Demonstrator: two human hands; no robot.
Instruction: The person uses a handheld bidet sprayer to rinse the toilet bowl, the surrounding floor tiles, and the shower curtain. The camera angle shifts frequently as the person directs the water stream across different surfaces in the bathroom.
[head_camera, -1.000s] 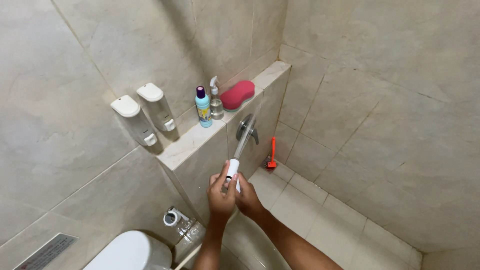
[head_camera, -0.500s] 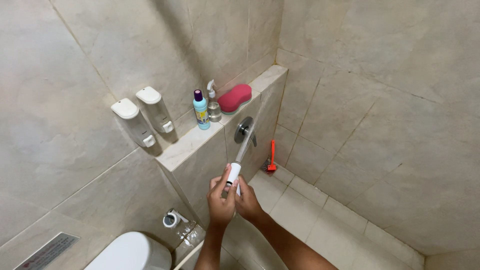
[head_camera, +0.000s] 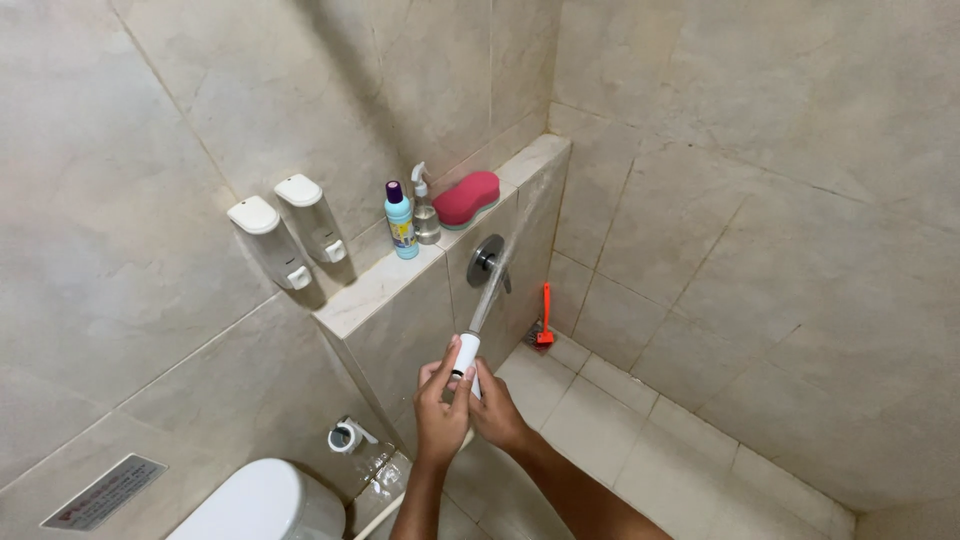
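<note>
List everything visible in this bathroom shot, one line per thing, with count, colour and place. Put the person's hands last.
spray wand: one, white, held in both hands, jetting water toward the ledge wall
soap dispensers: two, white and grey, mounted on the left wall above the ledge
bottle: one, light blue with a purple cap, upright on the tiled ledge
spray bottle: one, clear with a white trigger, on the ledge beside the blue bottle
sponge: one, red-pink, lying on the ledge near the corner
wall valve: one, chrome, on the ledge's front face
brush: one, orange handle, standing in the floor corner
toilet: one, white, bottom left
left hand: one, gripping the wand
right hand: one, gripping the wand
</note>
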